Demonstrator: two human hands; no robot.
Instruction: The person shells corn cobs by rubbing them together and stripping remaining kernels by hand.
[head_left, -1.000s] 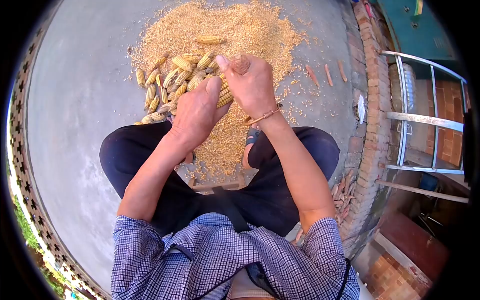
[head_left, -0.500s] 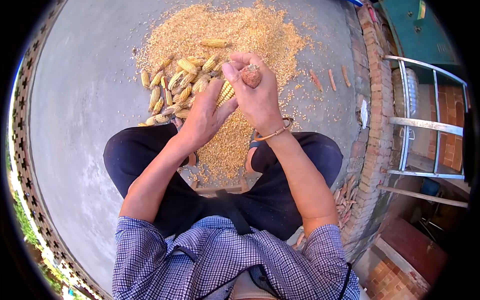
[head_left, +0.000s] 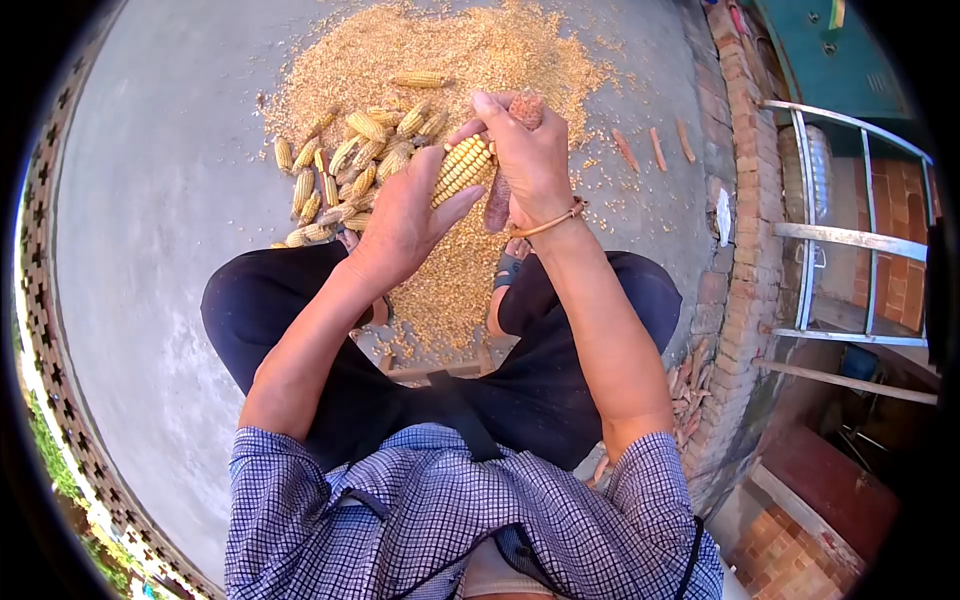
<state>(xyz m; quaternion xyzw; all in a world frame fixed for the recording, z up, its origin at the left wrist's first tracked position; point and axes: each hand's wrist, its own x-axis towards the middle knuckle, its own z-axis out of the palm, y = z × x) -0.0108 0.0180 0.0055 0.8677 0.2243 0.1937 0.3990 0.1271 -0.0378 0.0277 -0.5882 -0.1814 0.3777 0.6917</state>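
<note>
My left hand [head_left: 408, 215] is closed around an ear of corn [head_left: 463, 172] whose yellow kernels show between my two hands. A bare reddish corncob [head_left: 528, 108] is gripped in my right hand [head_left: 525, 160]; its top sticks out above the fingers and its lower end below the palm. The cob is right beside the ear. Beneath my hands loose corn kernels [head_left: 440, 285] cover the ground between my feet. A heap of unshelled ears [head_left: 365, 150] lies just beyond my left hand.
A wide spread of kernels [head_left: 500, 50] lies at the far side. Several bare cobs [head_left: 657, 148] rest on the concrete to the right, and more cobs [head_left: 690, 395] lie by the low brick edge [head_left: 745, 250]. A metal rail frame [head_left: 850, 238] stands beyond it.
My right hand has turned, so the cob now shows along more of its length. More of the ear's yellow kernels are exposed between my hands.
</note>
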